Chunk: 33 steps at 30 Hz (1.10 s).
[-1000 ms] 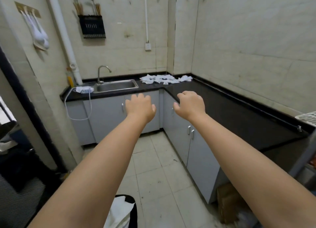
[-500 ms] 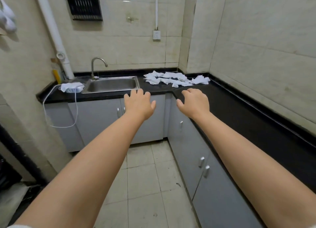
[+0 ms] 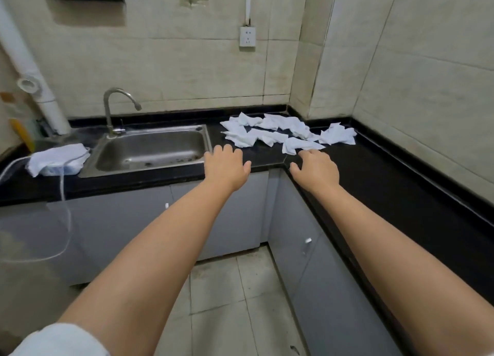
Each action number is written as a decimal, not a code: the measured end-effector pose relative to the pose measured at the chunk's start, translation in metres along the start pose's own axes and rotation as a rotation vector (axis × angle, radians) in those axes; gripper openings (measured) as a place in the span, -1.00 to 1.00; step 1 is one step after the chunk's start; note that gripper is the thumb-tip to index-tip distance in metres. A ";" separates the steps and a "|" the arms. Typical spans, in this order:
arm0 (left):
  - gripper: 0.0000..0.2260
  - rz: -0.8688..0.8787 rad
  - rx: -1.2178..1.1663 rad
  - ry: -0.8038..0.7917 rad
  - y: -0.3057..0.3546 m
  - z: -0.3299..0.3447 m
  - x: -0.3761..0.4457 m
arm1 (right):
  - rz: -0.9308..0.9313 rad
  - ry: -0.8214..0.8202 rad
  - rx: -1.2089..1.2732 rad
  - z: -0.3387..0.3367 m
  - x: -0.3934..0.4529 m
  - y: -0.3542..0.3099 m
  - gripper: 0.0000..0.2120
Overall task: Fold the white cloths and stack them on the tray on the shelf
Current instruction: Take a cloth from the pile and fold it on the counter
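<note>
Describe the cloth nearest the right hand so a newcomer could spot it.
Start at the black countertop, at its inner corner right of the steel sink. Crumpled white cloths lie scattered there. The one meant is the frontmost piece, just beyond the right hand.

We see an L-shaped black countertop (image 3: 395,184) over grey cabinets. A steel sink (image 3: 152,148) is set into its left run. Right of the sink, in the inner corner, crumpled white cloths (image 3: 283,132) lie scattered directly on the black surface, some overlapping. Left of the sink rests a white bundle (image 3: 57,159), with a thin cord hanging over the counter's front edge.
</note>
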<state>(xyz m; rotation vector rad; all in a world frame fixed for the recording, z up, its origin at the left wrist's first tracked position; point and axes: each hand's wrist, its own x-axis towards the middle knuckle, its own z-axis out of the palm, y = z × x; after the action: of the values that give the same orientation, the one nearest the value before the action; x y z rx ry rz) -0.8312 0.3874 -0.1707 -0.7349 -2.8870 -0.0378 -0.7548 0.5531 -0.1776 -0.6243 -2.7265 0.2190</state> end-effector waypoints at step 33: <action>-0.58 0.658 -0.271 -0.396 0.102 0.293 0.517 | 0.639 -0.165 0.299 0.310 0.387 0.153 -0.83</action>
<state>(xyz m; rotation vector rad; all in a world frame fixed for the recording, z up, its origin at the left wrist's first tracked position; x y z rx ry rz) -1.2740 0.7400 -0.3776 -1.8943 -2.8415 -0.2262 -1.1320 0.8394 -0.3898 -1.4121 -2.4710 0.8407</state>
